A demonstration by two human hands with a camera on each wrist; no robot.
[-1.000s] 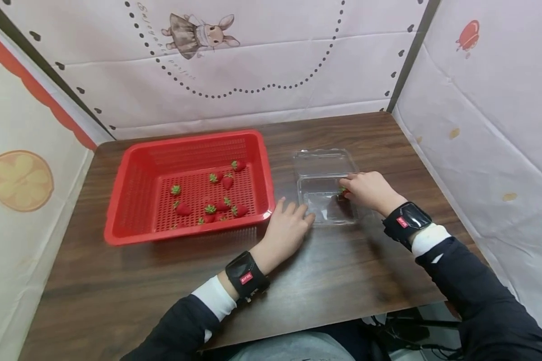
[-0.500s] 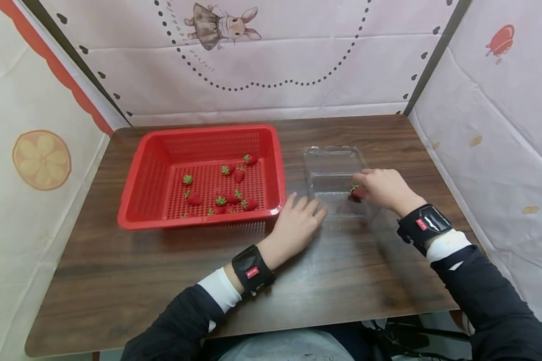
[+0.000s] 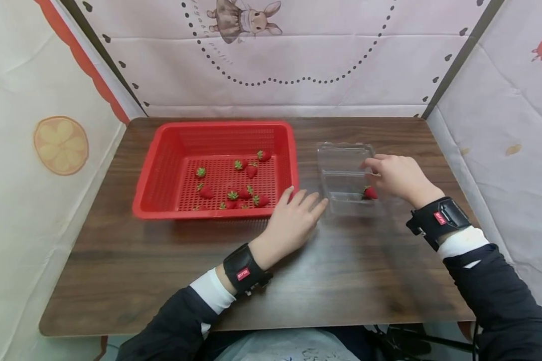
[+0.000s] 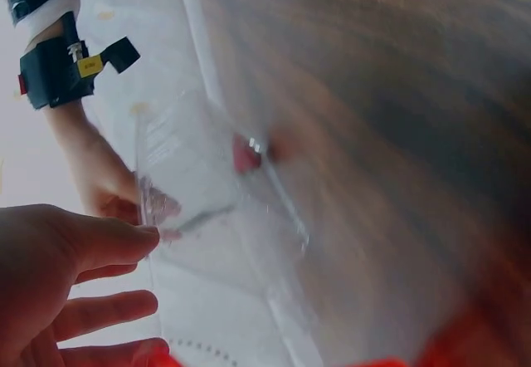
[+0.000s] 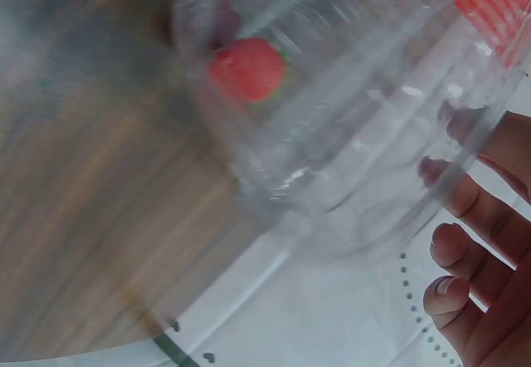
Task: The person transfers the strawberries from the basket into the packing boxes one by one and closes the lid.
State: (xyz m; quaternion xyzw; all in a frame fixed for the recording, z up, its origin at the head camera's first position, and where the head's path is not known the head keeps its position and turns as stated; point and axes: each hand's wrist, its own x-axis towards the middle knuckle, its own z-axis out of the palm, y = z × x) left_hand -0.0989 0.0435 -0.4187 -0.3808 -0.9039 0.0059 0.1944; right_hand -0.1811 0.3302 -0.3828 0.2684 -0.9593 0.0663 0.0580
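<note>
A clear plastic clamshell box point(image 3: 343, 195) stands with its lid point(image 3: 343, 155) laid back, in the head view right of centre. One strawberry point(image 3: 370, 192) lies at the right side of its tray, also visible as a red strawberry point(image 5: 249, 70) in the right wrist view. Just above it, at the box's right edge, hovers my right hand point(image 3: 399, 175), fingers loosely bent and holding nothing. My left hand point(image 3: 293, 220) is spread between the box and the red basket point(image 3: 217, 214), near the basket's front right corner; whether it touches either is unclear.
Inside the red basket lie several strawberries point(image 3: 260, 200) with green leaves. A wooden table point(image 3: 185, 281) carries everything. Printed cloth walls point(image 3: 280, 60) stand behind and at both sides.
My right hand has let go of the strawberry, which now lies in the box, and has risen slightly away. My left hand stays by the basket corner. The head view has shifted.
</note>
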